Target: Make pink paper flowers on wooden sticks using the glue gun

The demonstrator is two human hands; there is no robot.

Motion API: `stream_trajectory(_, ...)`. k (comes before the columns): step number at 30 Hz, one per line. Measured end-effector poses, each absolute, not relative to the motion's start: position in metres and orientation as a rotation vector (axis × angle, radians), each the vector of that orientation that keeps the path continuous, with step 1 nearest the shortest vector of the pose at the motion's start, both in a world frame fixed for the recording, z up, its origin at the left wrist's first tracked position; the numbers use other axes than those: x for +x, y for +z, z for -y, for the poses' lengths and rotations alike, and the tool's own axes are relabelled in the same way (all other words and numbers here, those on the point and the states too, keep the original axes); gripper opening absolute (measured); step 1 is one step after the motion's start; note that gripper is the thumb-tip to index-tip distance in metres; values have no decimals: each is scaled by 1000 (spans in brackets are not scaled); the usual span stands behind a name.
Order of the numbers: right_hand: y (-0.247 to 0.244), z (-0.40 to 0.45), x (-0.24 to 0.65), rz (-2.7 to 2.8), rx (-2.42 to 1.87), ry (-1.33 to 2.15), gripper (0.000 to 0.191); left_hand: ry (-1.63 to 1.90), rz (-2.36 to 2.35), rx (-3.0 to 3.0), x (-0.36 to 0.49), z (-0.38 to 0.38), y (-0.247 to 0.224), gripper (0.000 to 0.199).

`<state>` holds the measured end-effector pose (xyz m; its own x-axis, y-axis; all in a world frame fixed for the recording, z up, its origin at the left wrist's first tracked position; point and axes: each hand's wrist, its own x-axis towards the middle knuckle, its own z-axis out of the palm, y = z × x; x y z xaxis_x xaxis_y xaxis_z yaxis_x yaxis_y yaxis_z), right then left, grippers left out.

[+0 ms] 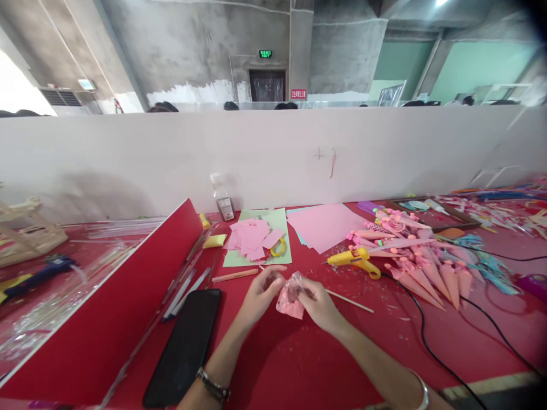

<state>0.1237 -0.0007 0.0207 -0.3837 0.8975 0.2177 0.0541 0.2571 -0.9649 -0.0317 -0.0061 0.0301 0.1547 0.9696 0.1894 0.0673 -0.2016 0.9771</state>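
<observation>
Between my hands is a small clear plastic bag (291, 304) with something pink inside. My right hand (318, 304) pinches its upper right side, its fingertips partly hidden by the crinkled plastic. My left hand (261, 293) is at the bag's left edge, thumb and curved forefinger apart; whether it touches the plastic I cannot tell. Behind both hands a thin wooden stick (350, 300) lies on the red table. An orange-pink pen-like rod (235, 275) rests just beyond my left hand.
Pink paper pieces (248, 236) lie on a green sheet (280, 219). A yellow glue gun (352, 258) with a black cord (421, 319) is beside piled pink cones (427, 267). A black phone (186, 347) and upright red board (128, 296) are at left; a bottle (224, 202) stands behind.
</observation>
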Motion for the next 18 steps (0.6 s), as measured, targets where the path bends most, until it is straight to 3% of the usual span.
stream_trajectory(10, 16, 4, 121, 1697, -744, 1514, 24, 1095, -1059, 1471, -33, 3, 20, 23)
stream_trajectory(18, 15, 7, 119, 1921, -701, 1469, 30, 1053, -1029, 1392, -32, 2, 19, 26)
